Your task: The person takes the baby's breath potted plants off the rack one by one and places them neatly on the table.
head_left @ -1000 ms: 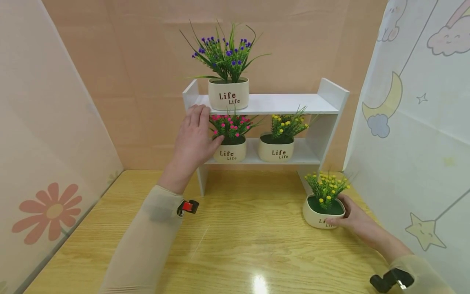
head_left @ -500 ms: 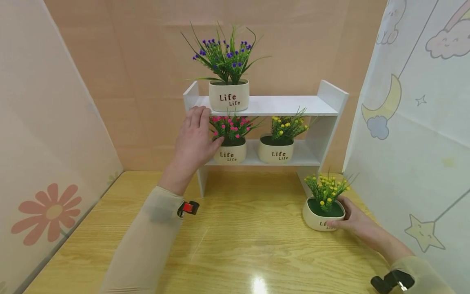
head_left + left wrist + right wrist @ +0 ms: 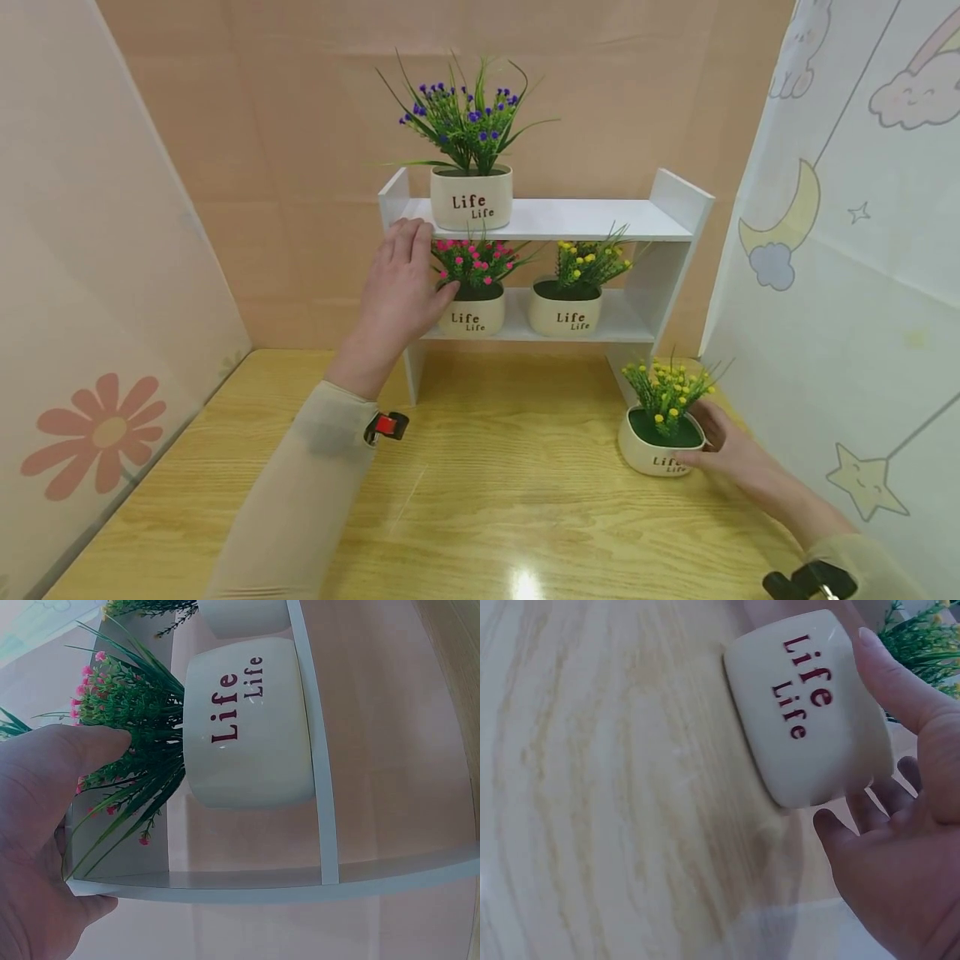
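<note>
There are four potted plants [image 3: 471, 200] [image 3: 472, 315] [image 3: 566, 312] [image 3: 652, 454], one shelf [image 3: 592, 218], two hands [image 3: 397, 292] [image 3: 738, 454], apparently two wrist mounts [image 3: 390, 426] [image 3: 821, 579]

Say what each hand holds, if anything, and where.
Left hand: shelf, left side's upper front edge. Right hand: table pot, around its right side, perhaps loosely.

Beige sleeves [image 3: 288, 500] carry black wrist gear [image 3: 386, 427] — the left red-patched.

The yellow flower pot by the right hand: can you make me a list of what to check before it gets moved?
1. Yellow flower pot upright: ok.
2. Right hand at the pot: ok, thumb across its front.
3. Right hand gripping firmly: cannot tell.
4. Left hand on the white shelf: ok, at its left side.
5. Purple flower pot upright on the top board: ok.
6. Pink flowers free of the left thumb: cannot tell, they overlap in the left wrist view.
</note>
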`<state>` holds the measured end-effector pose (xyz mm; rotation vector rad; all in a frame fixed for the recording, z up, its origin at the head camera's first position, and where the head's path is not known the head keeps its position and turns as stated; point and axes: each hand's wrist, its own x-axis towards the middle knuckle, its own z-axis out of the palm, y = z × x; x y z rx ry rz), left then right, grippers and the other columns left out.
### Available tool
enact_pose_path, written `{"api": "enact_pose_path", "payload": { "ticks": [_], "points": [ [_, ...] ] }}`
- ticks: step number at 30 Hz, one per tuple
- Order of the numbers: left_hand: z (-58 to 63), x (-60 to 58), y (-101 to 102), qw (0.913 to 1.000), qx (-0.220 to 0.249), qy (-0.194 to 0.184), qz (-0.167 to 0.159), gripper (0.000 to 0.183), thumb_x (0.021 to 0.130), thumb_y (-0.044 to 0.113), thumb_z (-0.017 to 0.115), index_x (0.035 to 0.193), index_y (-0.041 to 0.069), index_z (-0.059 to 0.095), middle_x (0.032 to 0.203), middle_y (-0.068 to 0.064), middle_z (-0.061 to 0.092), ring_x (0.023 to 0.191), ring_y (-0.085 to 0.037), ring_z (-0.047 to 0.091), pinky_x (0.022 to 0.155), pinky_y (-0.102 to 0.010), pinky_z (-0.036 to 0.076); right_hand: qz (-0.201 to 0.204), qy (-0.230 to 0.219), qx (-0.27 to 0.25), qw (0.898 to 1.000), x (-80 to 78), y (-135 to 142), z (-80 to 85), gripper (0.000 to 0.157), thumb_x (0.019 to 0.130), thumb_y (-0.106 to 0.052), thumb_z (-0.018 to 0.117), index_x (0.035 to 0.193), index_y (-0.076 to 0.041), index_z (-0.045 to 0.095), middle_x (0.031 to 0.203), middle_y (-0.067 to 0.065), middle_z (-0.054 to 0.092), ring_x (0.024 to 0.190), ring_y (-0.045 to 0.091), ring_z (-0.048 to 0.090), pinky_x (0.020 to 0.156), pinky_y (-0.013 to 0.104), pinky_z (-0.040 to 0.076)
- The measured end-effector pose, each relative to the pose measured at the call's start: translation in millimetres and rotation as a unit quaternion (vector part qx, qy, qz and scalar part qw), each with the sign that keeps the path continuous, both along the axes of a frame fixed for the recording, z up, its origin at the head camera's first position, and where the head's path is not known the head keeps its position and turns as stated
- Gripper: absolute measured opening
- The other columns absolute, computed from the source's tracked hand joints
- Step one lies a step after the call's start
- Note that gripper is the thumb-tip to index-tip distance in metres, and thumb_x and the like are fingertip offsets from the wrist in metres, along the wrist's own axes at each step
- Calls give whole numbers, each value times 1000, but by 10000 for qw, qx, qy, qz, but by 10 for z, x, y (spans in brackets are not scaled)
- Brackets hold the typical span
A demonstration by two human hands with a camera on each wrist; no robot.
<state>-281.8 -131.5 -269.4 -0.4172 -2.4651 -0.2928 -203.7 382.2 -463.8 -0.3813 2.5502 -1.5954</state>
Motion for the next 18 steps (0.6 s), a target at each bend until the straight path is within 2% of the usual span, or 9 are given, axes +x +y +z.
{"api": "enact_pose_path", "payload": {
  "ticks": [2, 6, 10, 14, 18],
  "points": [
    [-4, 0, 2, 10000, 7, 10, -7, 98, 99, 43, 84, 167, -3, 31, 171, -26, 34, 164, -43, 23, 137, -46, 14, -4, 19, -42, 10000, 14, 21, 38, 108, 102, -4, 76, 170, 10, -7, 173, 43, 5, 156, 67, 6, 103, 2, 33],
    [-4, -10, 1, 10000, 5, 13, -1, 97, 99, 41, 84, 167, -4, 31, 171, -27, 34, 164, -43, 23, 137, -46, 14, -3, 15, -219, 9998, 37, 50, 140, 110, 105, -3, 73, 170, 4, -15, 173, 43, 0, 155, 67, 6, 105, 6, 39],
    [3, -10, 2, 10000, 8, -61, 16, 98, 99, 42, 84, 167, -4, 31, 172, -26, 33, 164, -43, 22, 137, -46, 14, 11, 210, -280, 9994, 63, 67, 267, 109, 107, -2, 70, 173, -5, -17, 175, 40, -8, 152, 71, 6, 102, 7, 44],
    [9, -5, 2, 9999, 51, -120, 9, 98, 99, 42, 83, 168, -3, 30, 172, -26, 33, 164, -42, 22, 137, -46, 13, -86, 640, -132, 9978, 84, 88, 431, 104, 109, -3, 67, 178, -19, -9, 182, 22, -8, 151, 73, 6, 100, 6, 43],
    [13, 4, -2, 9999, 98, -96, -19, 97, 99, 40, 84, 167, -4, 31, 172, -26, 33, 164, -42, 22, 137, -47, 14, -187, 909, -52, 9957, 117, 92, 623, 100, 112, -6, 64, 178, -30, -7, 186, 1, -6, 156, 67, 3, 101, 5, 42]
  ]
}}
